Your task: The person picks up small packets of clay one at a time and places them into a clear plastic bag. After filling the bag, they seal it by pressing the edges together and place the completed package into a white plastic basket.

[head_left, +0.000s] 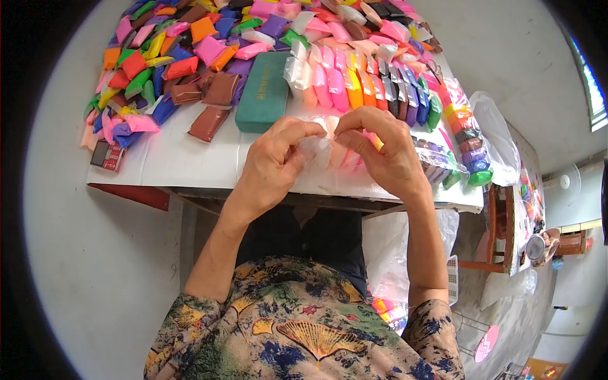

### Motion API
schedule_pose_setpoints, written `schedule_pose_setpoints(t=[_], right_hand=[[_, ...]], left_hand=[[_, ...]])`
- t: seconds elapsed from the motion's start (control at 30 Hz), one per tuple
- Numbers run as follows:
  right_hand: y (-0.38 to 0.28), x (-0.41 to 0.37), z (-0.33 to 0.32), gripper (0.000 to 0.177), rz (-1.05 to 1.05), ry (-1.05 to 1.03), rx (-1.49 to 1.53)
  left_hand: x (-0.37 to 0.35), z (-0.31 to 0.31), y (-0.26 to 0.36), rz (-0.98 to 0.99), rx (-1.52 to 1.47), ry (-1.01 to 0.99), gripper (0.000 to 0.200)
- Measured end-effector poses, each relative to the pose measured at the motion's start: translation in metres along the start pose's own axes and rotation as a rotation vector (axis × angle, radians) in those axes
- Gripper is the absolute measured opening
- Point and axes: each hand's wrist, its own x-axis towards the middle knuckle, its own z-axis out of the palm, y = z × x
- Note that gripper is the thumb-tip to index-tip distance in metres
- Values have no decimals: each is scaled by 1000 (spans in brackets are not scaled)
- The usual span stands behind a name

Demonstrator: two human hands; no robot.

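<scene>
Close over the table's front edge, a clear plastic bag (315,154) hangs between my two hands, with pale pink and peach colours showing through and behind it. My left hand (273,161) is closed, thumb and fingers pinching the bag from the left. On the other side my right hand (384,151) has its fingertips pinched together at the bag's upper edge. Just beyond them, small colourful packets (354,88) lie in neat rows, sorted by colour. A dark green box (262,95) stands beyond my left hand, beside a brown packet (208,123).
A large heap of loose coloured packets (190,50) covers the back left of the white table (152,166). Filled clear bags of packets (470,142) line the right end, beside an empty-looking plastic bag (497,136). A small red-and-black box (108,156) sits at the left corner.
</scene>
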Motion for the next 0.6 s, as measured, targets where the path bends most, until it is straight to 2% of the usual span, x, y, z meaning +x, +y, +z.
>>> schedule_pose_setpoints(t=[0.27,0.33,0.6], right_hand=[[3,0,0,8,22,21,121],[0,1,0,7,95,2,170],[-5,5,-1,6,272,-55,257]], left_hand=[[3,-5,3,-145,-159,-65,29],[3,-6,3,-185,-217,-94,26],[4,-7,2,-141,-151,-92,22]])
